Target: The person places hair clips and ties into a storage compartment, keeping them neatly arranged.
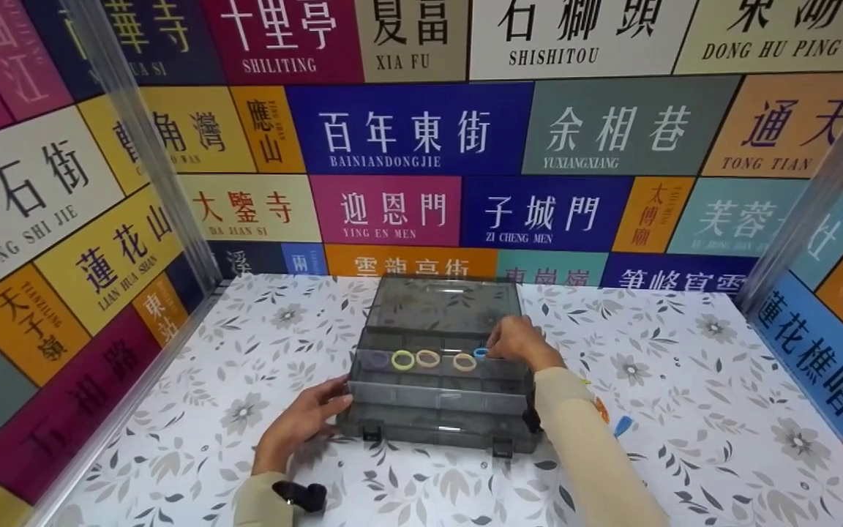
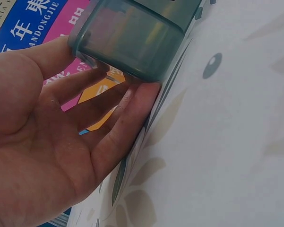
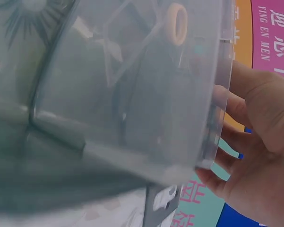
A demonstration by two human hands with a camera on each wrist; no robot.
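A grey see-through compartment box (image 1: 436, 432) stands with its lid (image 1: 443, 304) raised and its divided trays spread out. My left hand (image 1: 306, 419) rests against its left side; in the left wrist view the thumb and the fairly straight fingers touch the box's corner. At the back right of the trays, my right hand (image 1: 520, 342) pinches a blue ring-shaped band (image 1: 480, 353), its fingertips partly hidden behind the tray wall in the right wrist view. Left of it sit a yellow band (image 1: 403, 359), two peach bands (image 1: 465, 362) and a purple band (image 1: 376, 359).
Beside the right forearm, partly covered by it, lie an orange item (image 1: 601, 410) and a blue item (image 1: 623, 425). The box stands on a floral-patterned tabletop (image 1: 238, 351). Colourful sign-covered walls (image 1: 407, 132) rise behind and at both sides.
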